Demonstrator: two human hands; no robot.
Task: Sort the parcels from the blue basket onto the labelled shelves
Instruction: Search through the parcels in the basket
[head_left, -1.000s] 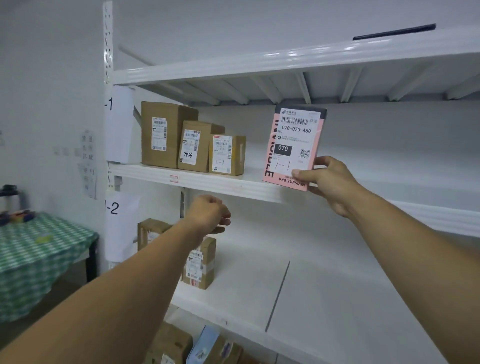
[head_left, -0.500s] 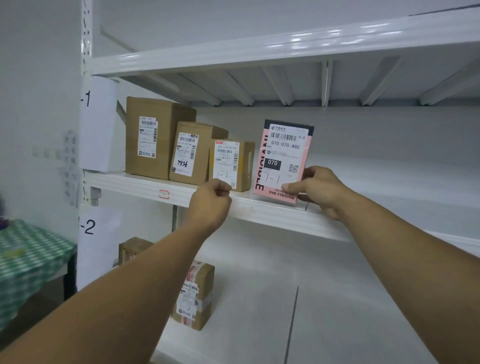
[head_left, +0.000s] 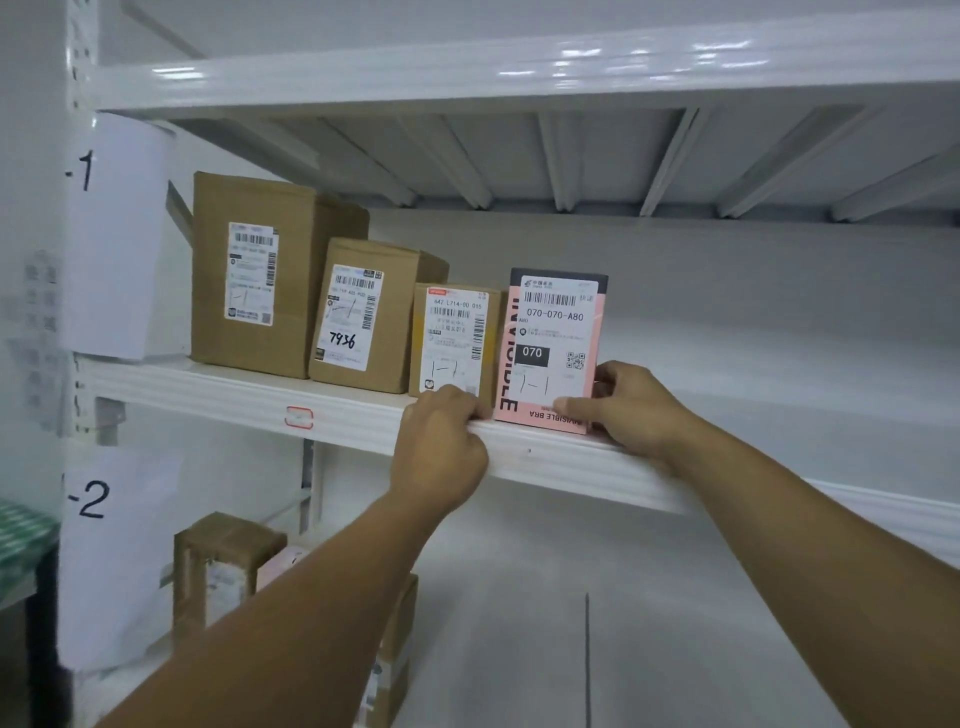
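Lower shelf (head_left: 701, 639): white board with a dark seam line. At its left end stand two taped brown boxes (head_left: 223, 566), partly hidden by the left forearm, beside a paper sign "-2" (head_left: 114, 551).

Left hand (head_left: 441, 452) is at the front lip of the middle shelf (head_left: 234, 395), fingers curled tight over the edge below the small box (head_left: 457, 338). Cannot tell if it grips anything.

Right hand (head_left: 636, 410) pinches the pink parcel (head_left: 553, 348) at its lower right corner, thumb on the front, fingers behind.

The pink parcel stands upright on the middle shelf at the front edge, just beside the small box. Its label reads 070-070-A80, with "1-1" handwritten.

Left of the small box, in a row: medium box (head_left: 363, 317) marked 7936, then tall box (head_left: 260, 275). A "-1" sign (head_left: 119, 234) hangs on the post.

The shelf is white metal with a red sticker on the lip. Top shelf (head_left: 467, 73) is glossy, ribbed underneath. Grey-white wall (head_left: 753, 291) behind. Far left, a table (head_left: 21, 535) with green checked cloth.
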